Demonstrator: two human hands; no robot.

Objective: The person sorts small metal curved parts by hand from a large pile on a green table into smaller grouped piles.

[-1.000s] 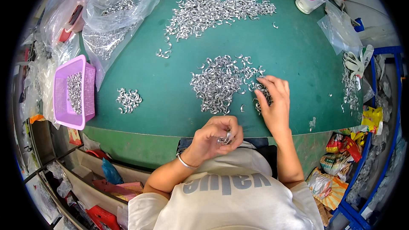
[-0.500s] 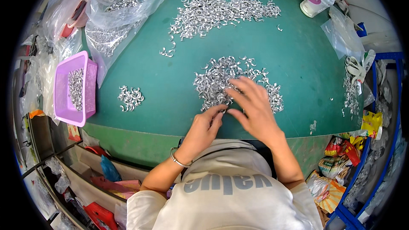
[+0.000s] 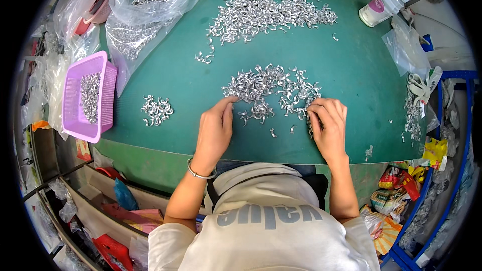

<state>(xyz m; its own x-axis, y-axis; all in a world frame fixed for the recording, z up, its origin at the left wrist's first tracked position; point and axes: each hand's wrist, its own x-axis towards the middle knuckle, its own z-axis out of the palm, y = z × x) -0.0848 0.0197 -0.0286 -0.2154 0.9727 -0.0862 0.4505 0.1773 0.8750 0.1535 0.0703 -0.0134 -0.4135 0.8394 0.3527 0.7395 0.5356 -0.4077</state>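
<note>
A pile of small, silvery, hook-shaped metal pieces (image 3: 256,84) lies on the green tabletop before me, with a looser right part (image 3: 296,90). At the pile's left edge is my left hand (image 3: 216,123), a bracelet on its wrist. Its fingers are closed together and bent, the tips by the outermost pieces; whatever they hold is hidden. My right hand (image 3: 329,123) rests at the right edge, fingers curled down over several metal pieces that partly show beside the thumb. Two single pieces lie between the hands, nearer to me.
A larger heap of the same pieces (image 3: 266,15) spreads farther back. To the left are a small group (image 3: 157,110), a purple basket (image 3: 107,98) holding pieces, and a clear plastic bag (image 3: 170,10) of them. A white bottle (image 3: 376,11) stands at the back right.
My hands have moved apart, the left one leftward and the right one rightward to the pile's edges. The pile's near side has thinned and spread, uncovering tabletop between the hands.
</note>
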